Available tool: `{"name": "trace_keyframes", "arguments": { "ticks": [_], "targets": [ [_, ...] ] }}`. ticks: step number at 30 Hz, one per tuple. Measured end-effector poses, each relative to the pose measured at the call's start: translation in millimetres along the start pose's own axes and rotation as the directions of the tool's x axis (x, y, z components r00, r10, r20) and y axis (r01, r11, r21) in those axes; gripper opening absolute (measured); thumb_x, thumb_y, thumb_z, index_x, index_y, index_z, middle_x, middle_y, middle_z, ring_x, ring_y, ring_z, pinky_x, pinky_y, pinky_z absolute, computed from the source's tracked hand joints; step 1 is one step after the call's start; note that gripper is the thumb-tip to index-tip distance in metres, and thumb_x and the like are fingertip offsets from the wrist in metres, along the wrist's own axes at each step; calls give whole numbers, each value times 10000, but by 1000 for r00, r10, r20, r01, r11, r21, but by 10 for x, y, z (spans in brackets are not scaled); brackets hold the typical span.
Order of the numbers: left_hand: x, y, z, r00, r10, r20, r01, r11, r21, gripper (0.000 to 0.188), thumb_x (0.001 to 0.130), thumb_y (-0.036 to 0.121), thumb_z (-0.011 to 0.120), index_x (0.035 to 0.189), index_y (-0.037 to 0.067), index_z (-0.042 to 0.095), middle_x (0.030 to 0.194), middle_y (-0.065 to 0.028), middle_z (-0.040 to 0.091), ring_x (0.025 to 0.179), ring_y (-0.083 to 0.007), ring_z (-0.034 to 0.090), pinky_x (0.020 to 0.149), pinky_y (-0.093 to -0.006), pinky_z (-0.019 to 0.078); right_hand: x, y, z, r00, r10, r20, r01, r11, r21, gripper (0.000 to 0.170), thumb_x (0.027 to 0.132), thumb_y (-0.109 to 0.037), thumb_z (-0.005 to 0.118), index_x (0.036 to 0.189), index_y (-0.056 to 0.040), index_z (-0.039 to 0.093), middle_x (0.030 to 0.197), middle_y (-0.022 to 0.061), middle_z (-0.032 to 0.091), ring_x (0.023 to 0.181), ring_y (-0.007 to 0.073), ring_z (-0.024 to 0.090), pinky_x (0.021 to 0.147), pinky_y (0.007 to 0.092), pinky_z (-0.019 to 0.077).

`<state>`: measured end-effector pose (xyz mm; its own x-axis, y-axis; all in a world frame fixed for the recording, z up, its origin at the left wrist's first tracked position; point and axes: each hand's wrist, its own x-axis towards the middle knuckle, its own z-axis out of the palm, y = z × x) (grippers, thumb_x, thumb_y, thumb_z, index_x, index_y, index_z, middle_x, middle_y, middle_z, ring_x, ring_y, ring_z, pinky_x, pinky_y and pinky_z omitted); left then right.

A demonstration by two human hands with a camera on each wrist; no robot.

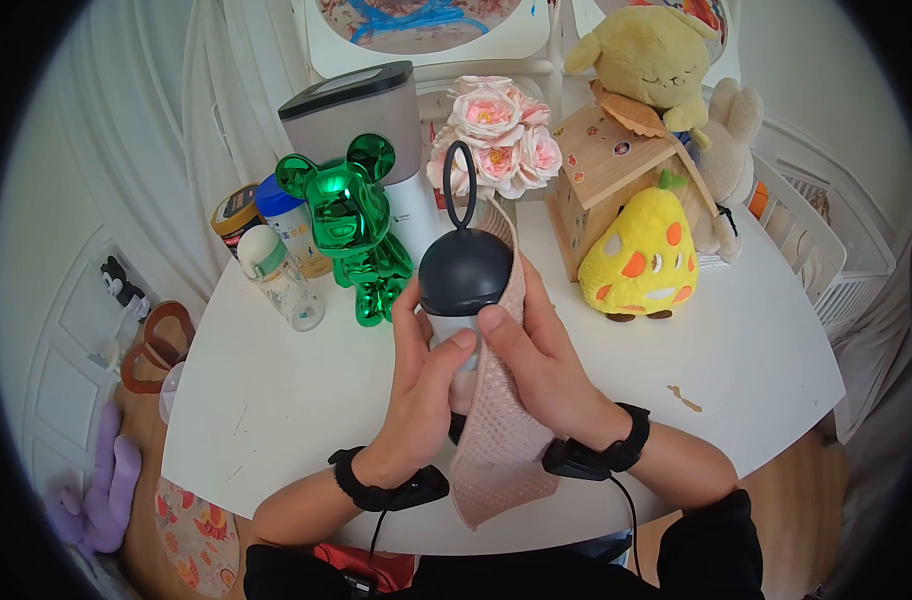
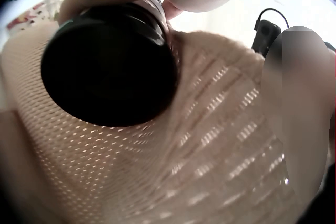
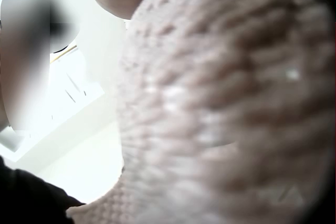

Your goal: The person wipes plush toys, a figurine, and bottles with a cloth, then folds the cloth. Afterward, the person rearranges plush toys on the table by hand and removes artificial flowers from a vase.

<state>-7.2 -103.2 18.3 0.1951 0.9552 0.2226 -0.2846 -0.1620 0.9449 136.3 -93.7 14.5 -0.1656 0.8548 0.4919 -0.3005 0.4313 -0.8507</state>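
Note:
Upright over the table's middle is a bottle (image 1: 466,272) with a black domed lid and a tall loop on top. My left hand (image 1: 418,395) grips its pale body from the left, thumb across the front. A pink waffle-textured cloth (image 1: 506,415) drapes along the bottle's right side and hangs below it. My right hand (image 1: 556,375) holds this cloth against the bottle, its thumb near the lid's lower rim. The left wrist view shows the bottle's dark round base (image 2: 107,74) in front of the cloth (image 2: 210,140). Cloth (image 3: 226,92) fills most of the right wrist view.
On the white table (image 1: 306,430), a shiny green bear figure (image 1: 351,215), a clear bottle (image 1: 286,285) and tubs stand left. Pink flowers (image 1: 496,140) and a grey-lidded container (image 1: 361,115) are behind. A wooden house (image 1: 616,160) and yellow plush (image 1: 641,255) stand right.

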Motion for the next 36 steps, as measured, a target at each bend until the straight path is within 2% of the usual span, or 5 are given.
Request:
{"name": "trace_keyframes", "arguments": {
  "ticks": [5, 10, 19, 28, 36],
  "targets": [
    [10, 10, -8, 970, 243, -26, -240, 968, 70, 638, 988, 117, 506, 1548, 50, 208, 1431, -143, 411, 1323, -205, 426, 1129, -344, 325, -116, 30, 138, 994, -95, 54, 101, 988, -120, 714, 1073, -198, 480, 1581, 71, 56, 1556, 209, 323, 1437, 254, 345, 1185, 370, 273],
    [126, 30, -231, 985, 105, -133, -116, 990, -77, 543, 1065, 232, 459, 1536, 78, 237, 1410, -115, 442, 1277, -190, 490, 1075, -332, 416, -308, -109, 177, 967, -105, 231, 217, 814, -540, 788, 997, -141, 513, 1575, 97, 34, 1622, 369, 46, 1514, 536, 52, 1235, 493, 125],
    [120, -38, -229, 993, 88, -77, -107, 948, -300, 481, 1082, 196, 413, 1516, 112, 223, 1383, -117, 477, 1276, -208, 530, 1035, -340, 475, -130, -58, 132, 918, -205, 341, 391, 621, -679, 686, 1007, -154, 543, 1592, -8, 216, 1618, 343, 128, 1459, 560, 233, 1195, 513, 262],
    [28, -75, -77, 930, 367, 31, -367, 930, 1, 843, 969, 178, 665, 1590, 62, 107, 1541, -149, 328, 1431, -233, 347, 1193, -385, 249, -81, 70, -11, 993, 48, 108, -51, 998, 23, 619, 1105, -332, 410, 1563, 23, 194, 1440, 219, 465, 1354, 282, 471, 1125, 392, 366],
    [79, 91, -155, 964, 262, -46, -265, 957, -114, 807, 995, 207, 642, 1588, 64, 113, 1528, -136, 349, 1408, -225, 376, 1179, -380, 280, -114, 9, 82, 993, 16, 116, 19, 957, -290, 884, 874, -181, 781, 1532, 27, 229, 1436, 188, 461, 1327, 251, 489, 1094, 372, 411]
  ]
}}
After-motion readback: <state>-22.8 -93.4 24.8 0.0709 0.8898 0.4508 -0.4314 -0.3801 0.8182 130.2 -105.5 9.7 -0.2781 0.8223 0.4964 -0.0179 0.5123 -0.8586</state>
